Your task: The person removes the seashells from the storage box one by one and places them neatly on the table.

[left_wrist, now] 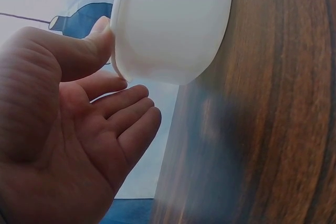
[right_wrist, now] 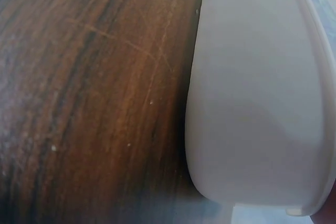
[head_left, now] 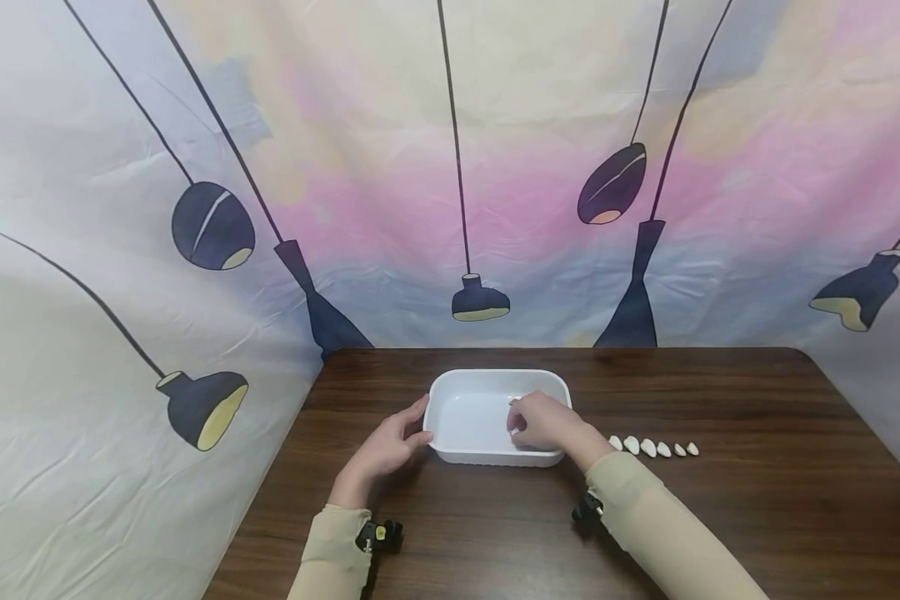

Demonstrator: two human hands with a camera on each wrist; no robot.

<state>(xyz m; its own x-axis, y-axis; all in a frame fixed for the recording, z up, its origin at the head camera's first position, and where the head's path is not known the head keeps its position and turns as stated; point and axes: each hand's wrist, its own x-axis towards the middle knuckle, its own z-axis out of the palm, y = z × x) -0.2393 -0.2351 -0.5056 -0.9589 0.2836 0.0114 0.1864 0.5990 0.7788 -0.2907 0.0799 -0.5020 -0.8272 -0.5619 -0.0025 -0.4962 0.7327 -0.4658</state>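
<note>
A white rectangular dish [head_left: 465, 457] stands on the table. At its left end my left hand [head_left: 385, 448] touches the rim with thumb and index finger. In the left wrist view, that hand [left_wrist: 79, 114] shows its palm, and the other fingers extend beside the dish's end [left_wrist: 168, 30], apart from it. My right hand [head_left: 547, 421] is inside the dish at its right side, fingers curled and pinching a small white pebble [head_left: 514, 432], mostly hidden. In the right wrist view the dish's outer wall [right_wrist: 257, 93] blocks the sight of the fingers.
Several white pebbles [head_left: 648, 447] lie in a row on the dark wooden table [head_left: 757, 500], right of the dish; the right forearm passes close to the row's left end. Behind the table hangs a cloth backdrop [head_left: 390, 208] with printed lamps.
</note>
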